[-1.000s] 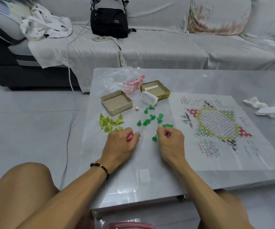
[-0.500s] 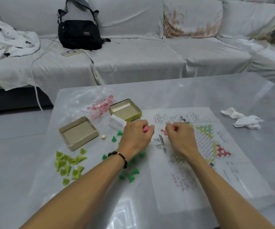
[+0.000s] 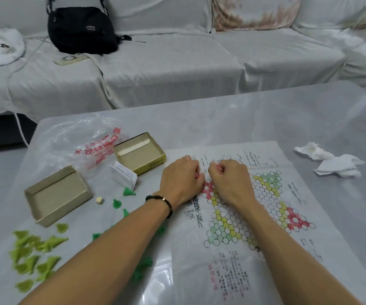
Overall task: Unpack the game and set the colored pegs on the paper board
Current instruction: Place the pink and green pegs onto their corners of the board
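- Colored pegs lie in two groups on our pale glossy table: small yellow-green plastic cone pegs are heaped at the near left, and darker green plastic cone pegs are scattered between the heap and the board, some hidden under our left forearm.
- From the head view, the white paper game board printed with a hexagon-cell star in red, yellow and green lies flat on the table's right half.
- Our left hand sits curled into a loose fist at the board's left edge, fingers closed narrow; something pinkish shows between them, but we cannot tell what it is.
- Our right hand is fisted just beside it over the red star tip, fingers tucked narrow; we cannot tell what it holds.
- Two open tan cardboard box halves rest left of the board, with a folded white leaflet between them and a small cream die beside the nearer one.
- A clear plastic bag with red print lies behind the boxes.
- Crumpled white tissues lie at the right, well apart from the board.
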The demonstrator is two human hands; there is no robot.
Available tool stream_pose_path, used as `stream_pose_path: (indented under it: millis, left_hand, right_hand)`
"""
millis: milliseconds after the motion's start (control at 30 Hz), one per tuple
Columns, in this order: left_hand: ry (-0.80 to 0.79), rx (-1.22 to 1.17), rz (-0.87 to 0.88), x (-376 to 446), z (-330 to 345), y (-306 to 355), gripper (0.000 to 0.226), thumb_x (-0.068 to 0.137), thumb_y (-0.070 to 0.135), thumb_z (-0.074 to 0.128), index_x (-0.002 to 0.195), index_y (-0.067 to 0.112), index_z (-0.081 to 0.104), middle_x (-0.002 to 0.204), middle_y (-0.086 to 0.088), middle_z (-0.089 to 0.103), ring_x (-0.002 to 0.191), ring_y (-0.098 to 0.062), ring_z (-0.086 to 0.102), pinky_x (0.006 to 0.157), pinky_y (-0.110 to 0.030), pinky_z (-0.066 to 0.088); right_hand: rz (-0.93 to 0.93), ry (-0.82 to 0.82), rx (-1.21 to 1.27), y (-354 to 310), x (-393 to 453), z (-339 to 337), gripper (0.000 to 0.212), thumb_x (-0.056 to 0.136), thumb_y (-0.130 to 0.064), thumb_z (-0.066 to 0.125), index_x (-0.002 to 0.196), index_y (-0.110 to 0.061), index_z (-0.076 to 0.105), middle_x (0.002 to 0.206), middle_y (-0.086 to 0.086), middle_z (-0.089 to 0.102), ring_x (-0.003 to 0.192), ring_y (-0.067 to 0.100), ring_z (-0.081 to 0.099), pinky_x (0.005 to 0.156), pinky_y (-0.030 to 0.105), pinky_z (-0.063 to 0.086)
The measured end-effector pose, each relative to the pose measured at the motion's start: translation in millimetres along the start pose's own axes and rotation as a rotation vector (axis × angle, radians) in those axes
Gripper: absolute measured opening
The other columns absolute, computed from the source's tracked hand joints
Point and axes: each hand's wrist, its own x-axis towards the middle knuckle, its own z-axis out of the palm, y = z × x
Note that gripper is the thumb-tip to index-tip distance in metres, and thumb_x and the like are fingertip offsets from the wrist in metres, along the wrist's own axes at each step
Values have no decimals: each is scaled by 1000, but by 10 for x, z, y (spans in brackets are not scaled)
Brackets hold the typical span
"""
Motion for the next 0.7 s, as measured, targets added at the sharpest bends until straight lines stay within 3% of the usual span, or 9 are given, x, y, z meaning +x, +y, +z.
stream_pose_path:
  millis: [67, 100, 233, 400, 567, 700]
  left_hand:
    - [-32, -90, 8, -30, -46, -78, 14, 85, 34, 59, 85, 20, 60, 86, 6, 54, 86, -16, 50, 72, -29, 42]
    - [-51, -151, 1, -64, -68, -123, 20, 83, 36, 62, 97, 21, 61, 93, 7, 55, 92, -15, 50, 77, -27, 43]
    - [-133, -438, -101, -286, -160, -277, 83, 73, 37, 75, 141, 29, 30, 123, 4, 45, 108, -11, 49, 94, -27, 44]
    - [-180, -502, -87, -326, -206, -272, 101, 71, 33, 75, 151, 26, 13, 131, 7, 45, 119, -7, 47, 102, -24, 39]
    - [-175, -444, -81, -368, -201, -235, 109, 71, 46, 80, 152, 29, 8, 145, 3, 37, 126, -10, 43, 107, -30, 39]
    - [-188, -331, -48, -365, -179, -215, 114, 64, 61, 78, 149, 33, 8, 150, 2, 32, 129, -15, 41, 107, -33, 39]
  right_hand:
    - [-4, 6, 21, -33, 31, 32, 47, 92, -30, 50, 50, -15, 35, 44, -4, 33, 43, 12, 28, 45, 27, 30]
    - [-16, 8, 31, -63, 45, 47, 48, 92, -30, 50, 49, -16, 34, 43, -5, 33, 42, 11, 28, 45, 25, 29]
    - [-66, -10, 3, -247, 96, 196, 46, 93, -32, 49, 51, -16, 42, 43, -4, 42, 41, 12, 37, 47, 28, 35]
    - [-70, -46, -161, -356, 173, 416, 39, 86, -39, 47, 57, -13, 50, 55, 5, 54, 54, 24, 53, 52, 32, 46]
    - [54, -179, 201, -304, 155, 218, 49, 96, -38, 46, 58, -9, 57, 49, 0, 53, 44, 11, 49, 54, 30, 47]
    - [183, -274, 424, -238, 147, 26, 54, 102, -46, 31, 97, -10, 71, 82, 4, 71, 72, 14, 69, 63, 25, 55]
